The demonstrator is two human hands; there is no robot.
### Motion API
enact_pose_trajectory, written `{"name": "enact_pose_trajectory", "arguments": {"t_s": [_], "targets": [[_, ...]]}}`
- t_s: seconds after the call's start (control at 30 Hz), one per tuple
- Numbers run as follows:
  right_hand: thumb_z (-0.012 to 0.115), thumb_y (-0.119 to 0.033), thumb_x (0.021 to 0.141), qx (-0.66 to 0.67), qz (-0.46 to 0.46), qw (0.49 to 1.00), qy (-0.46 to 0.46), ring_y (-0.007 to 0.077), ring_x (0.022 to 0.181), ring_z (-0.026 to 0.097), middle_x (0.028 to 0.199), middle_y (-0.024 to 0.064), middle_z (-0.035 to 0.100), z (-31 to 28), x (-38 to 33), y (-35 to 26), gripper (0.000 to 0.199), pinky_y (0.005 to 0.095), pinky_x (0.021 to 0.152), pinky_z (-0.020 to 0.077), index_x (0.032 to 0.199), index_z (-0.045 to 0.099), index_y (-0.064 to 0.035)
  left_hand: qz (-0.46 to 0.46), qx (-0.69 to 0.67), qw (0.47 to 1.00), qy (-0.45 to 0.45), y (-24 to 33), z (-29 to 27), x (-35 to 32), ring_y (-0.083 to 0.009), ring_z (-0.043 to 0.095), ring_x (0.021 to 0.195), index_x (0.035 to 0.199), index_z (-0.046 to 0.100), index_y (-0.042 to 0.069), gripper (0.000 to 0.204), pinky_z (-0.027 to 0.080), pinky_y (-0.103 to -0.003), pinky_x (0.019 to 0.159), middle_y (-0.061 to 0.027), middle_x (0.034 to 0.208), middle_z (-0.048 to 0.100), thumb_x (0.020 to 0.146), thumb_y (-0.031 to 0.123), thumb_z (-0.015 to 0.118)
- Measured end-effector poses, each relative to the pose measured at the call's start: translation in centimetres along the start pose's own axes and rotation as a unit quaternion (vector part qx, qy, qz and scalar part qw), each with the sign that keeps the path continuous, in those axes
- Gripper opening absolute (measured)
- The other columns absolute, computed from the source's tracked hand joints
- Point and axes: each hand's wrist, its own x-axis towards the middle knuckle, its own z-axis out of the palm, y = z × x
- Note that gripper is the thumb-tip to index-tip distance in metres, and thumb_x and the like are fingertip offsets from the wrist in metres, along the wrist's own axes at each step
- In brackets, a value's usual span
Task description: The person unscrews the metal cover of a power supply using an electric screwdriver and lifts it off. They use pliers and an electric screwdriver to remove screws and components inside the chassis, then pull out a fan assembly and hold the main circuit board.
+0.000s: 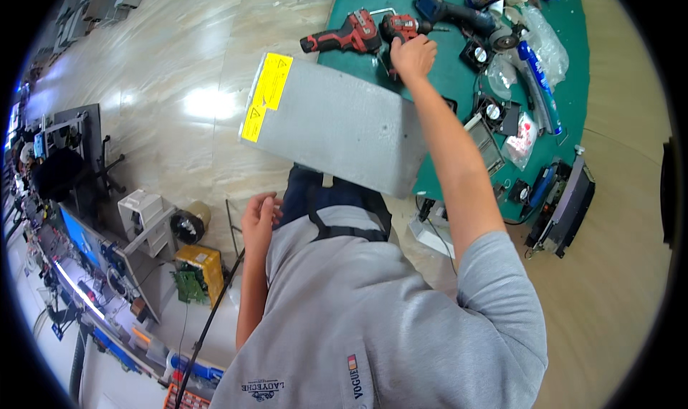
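Overhead, the green mat (444, 65) fills the upper right, its left edge running down from the top past the grey panel (337, 126). Left of that edge the pale floor (179, 65) lies open and shiny; right of the mat's far edge more bare floor shows.

The panel is a flat grey metal slab with yellow warning labels (266, 94) along its left end. It tilts, its right end overlapping the mat's left edge and its left end hanging out over the floor, above the person's lap.

The right hand (413, 54) is stretched forward at the panel's upper right corner, fingers curled shut on a red drill (401, 28) lying near the mat's left edge. A second red drill (344, 35) lies just beside it to the left, at the very edge. Whether the hand also touches the panel I cannot tell.

The left hand (259, 219) hangs low beside the person's left knee, below the panel's left end and apart from it, fingers loosely bent and gripping nothing.

Farther right on the mat sit a dark blue drill (448, 9), small black fans (489, 112), clear plastic bags (548, 40) with small parts inside, and a blue tube (539, 79). At the mat's lower right edge a dark flat unit (570, 208) leans on the floor.
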Motion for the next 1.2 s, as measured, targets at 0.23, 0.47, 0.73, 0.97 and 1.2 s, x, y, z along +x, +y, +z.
{"name": "enact_pose_trajectory", "arguments": {"t_s": [0.23, 0.47, 0.73, 0.97, 1.2], "targets": [[0.066, -0.035, 0.082, 0.014, -0.114, 0.987, -0.108, 0.0392, 0.106, 0.057, 0.115, 0.0264, 0.054, -0.3, -2.6, -7.2, 0.051, 0.0465, 0.089, 0.0494, 0.109, 0.052, 0.0052, -0.012, -0.038, 0.999, -0.009, 0.6, -2.7, 3.2, -0.0093, 0.058, 0.07, 0.111, 0.059, -0.002, 0.025, 0.046, -0.022, 0.06, -0.0098, 0.094, 0.067, 0.099, 0.018, 0.051], [0.064, -0.042, 0.086, 0.435, 0.377, 0.738, -0.35, 0.0307, 0.073, 0.063, 0.1, 0.0118, 0.062, 6.4, -1.7, -13.5, 0.044, 0.0493, 0.067, 0.0532, 0.116, 0.057, -0.0094, -0.009, -0.021, 0.999, -0.033, 1.9, -6.3, 5.6, -0.0085, 0.057, 0.07, 0.112, 0.059, -0.003, 0.025, 0.045, -0.022, 0.06, -0.0095, 0.093, 0.067, 0.099, 0.018, 0.052], [0.065, -0.035, 0.088, 0.284, 0.264, 0.894, -0.224, 0.0345, 0.086, 0.059, 0.104, 0.0167, 0.06, 20.8, 1.6, -9.5, 0.038, 0.0571, 0.069, 0.0499, 0.113, 0.058, -0.0067, -0.006, -0.07, 0.997, -0.021, 2.0, -9.5, 7.6, -0.008, 0.057, 0.071, 0.111, 0.06, -0.003, 0.025, 0.046, -0.022, 0.062, -0.009, 0.093, 0.068, 0.099, 0.017, 0.053], [0.066, -0.015, 0.082, 0.535, 0.536, 0.638, -0.141, 0.0292, 0.093, 0.062, 0.097, 0.0081, 0.062, 10.5, 0.3, -15.7, 0.023, 0.0602, 0.085, 0.047, 0.102, 0.057, -0.009, 0.003, -0.122, 0.993, 0.007, 1.6, -12.0, 9.3, -0.0089, 0.057, 0.071, 0.111, 0.06, -0.003, 0.025, 0.046, -0.022, 0.063, -0.0102, 0.094, 0.068, 0.098, 0.016, 0.053], [0.069, -0.009, 0.08, 0.709, 0.42, 0.524, -0.214, 0.025, 0.072, 0.059, 0.085, 0.008, 0.054, -12.2, -8.6, -14.7, 0.031, 0.0427, 0.062, 0.0542, 0.106, 0.052, -0.0086, 0.064, -0.121, 0.989, -0.049, 3.9, -11.4, 14.2, -0.0091, 0.057, 0.071, 0.111, 0.06, -0.003, 0.027, 0.046, -0.022, 0.062, -0.0109, 0.095, 0.068, 0.097, 0.018, 0.054]]}}
